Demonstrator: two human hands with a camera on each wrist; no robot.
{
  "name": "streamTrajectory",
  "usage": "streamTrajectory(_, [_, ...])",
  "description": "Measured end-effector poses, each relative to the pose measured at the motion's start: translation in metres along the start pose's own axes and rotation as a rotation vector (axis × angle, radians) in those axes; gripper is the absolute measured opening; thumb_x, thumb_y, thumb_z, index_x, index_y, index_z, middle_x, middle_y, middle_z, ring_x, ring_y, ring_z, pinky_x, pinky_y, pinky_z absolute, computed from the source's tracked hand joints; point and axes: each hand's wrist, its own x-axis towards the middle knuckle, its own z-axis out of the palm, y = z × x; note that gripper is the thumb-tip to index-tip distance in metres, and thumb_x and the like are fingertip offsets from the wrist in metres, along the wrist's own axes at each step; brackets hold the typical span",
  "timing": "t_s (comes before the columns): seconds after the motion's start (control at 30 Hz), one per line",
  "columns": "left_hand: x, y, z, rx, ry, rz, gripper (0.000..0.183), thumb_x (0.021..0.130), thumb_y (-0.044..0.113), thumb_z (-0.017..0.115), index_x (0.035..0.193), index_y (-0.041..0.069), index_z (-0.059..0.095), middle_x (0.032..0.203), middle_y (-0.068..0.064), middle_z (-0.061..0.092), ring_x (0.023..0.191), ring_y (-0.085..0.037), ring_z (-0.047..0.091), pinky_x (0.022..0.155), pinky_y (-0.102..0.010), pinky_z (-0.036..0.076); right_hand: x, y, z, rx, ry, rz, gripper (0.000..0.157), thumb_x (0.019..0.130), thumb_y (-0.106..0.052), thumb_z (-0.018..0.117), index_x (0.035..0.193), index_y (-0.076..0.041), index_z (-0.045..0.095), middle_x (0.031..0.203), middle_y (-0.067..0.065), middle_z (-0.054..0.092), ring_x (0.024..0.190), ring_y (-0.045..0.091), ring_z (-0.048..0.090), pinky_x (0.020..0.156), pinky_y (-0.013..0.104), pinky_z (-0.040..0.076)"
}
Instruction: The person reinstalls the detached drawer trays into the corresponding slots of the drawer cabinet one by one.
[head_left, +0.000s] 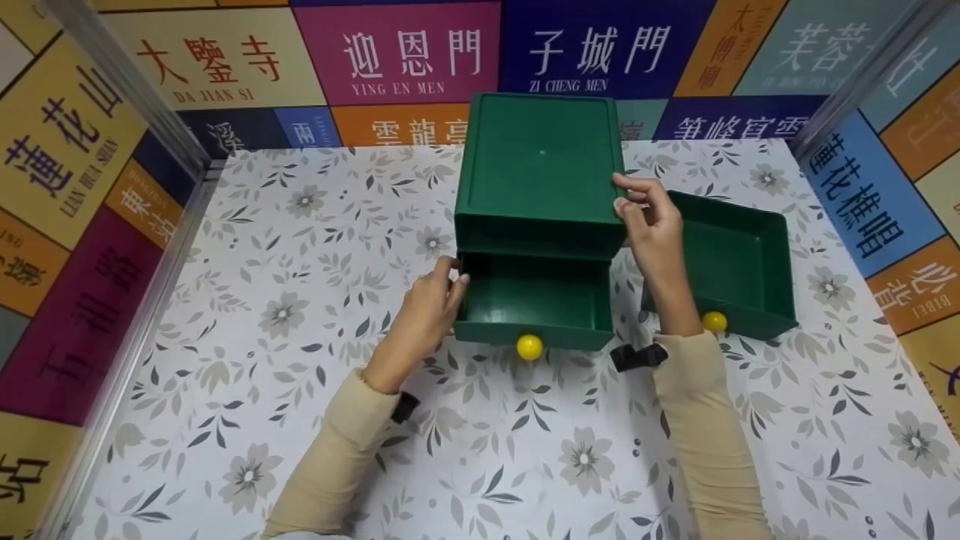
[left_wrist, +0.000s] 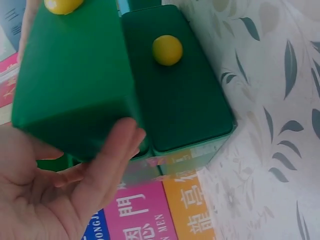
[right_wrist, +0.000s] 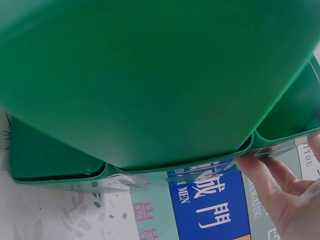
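Note:
A green drawer cabinet stands at the back of the table. Its lower drawer, with a yellow knob, is pulled partway out; the space above it is vacant. My left hand is at that drawer's left side, extended fingers touching the wall in the left wrist view; contact on the far side is hidden. At the cabinet's upper right front edge, my right hand grips with thumb and bent fingers. Beside it on the table lies a second green drawer, separate from the cabinet, its yellow knob facing me.
A white tablecloth with grey flowers and leaves covers the table. Coloured panels with Chinese lettering line the back and both sides. Black wrist straps sit at both cuffs.

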Motion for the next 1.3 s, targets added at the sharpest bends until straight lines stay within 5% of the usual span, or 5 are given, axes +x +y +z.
streamTrajectory(0.23, [-0.019,0.026,-0.009,0.038,0.107,0.099,0.032,0.096,0.024,0.05,0.123,0.008,0.051,0.114,-0.012,0.056,0.104,-0.027,0.055,0.088,-0.04,0.047,0.0,0.0,0.001,-0.002,0.004,0.004,0.033,0.089,-0.004,0.047,0.12,0.005,0.057,0.118,0.013,0.058,0.088,0.008,0.048,0.063,0.017,0.039])
streamTrajectory(0.43, [-0.038,0.055,-0.004,0.169,0.146,0.339,0.023,0.09,0.013,0.058,0.112,0.015,0.061,0.103,-0.003,0.057,0.092,-0.019,0.051,0.08,-0.029,0.047,0.0,0.0,0.001,0.007,0.009,0.018,0.032,0.09,-0.004,0.047,0.119,0.006,0.056,0.125,0.015,0.057,0.093,0.009,0.047,0.075,0.021,0.04])
streamTrajectory(0.63, [-0.045,0.067,0.014,0.333,0.174,0.506,0.017,0.086,0.011,0.063,0.102,0.016,0.066,0.096,-0.002,0.06,0.086,-0.018,0.054,0.072,-0.029,0.045,0.0,0.0,0.001,-0.003,0.012,0.023,0.033,0.09,-0.005,0.047,0.12,0.004,0.057,0.121,0.011,0.058,0.089,0.009,0.047,0.058,0.017,0.038])
streamTrajectory(0.93, [-0.044,0.063,0.031,0.456,0.21,0.541,0.022,0.075,0.005,0.071,0.093,0.016,0.068,0.09,-0.002,0.061,0.08,-0.017,0.054,0.064,-0.027,0.042,0.0,0.001,0.001,0.0,0.011,0.019,0.032,0.09,-0.005,0.048,0.119,0.005,0.057,0.121,0.012,0.059,0.087,0.009,0.048,0.055,0.018,0.036])
streamTrajectory(1.3, [-0.041,0.061,0.034,0.418,0.232,0.525,0.021,0.074,0.002,0.07,0.089,0.017,0.069,0.088,-0.001,0.06,0.079,-0.017,0.053,0.063,-0.026,0.039,0.0,0.001,0.001,0.035,0.012,-0.001,0.032,0.089,-0.003,0.046,0.117,0.009,0.056,0.121,0.008,0.06,0.089,0.007,0.048,0.075,0.021,0.041])
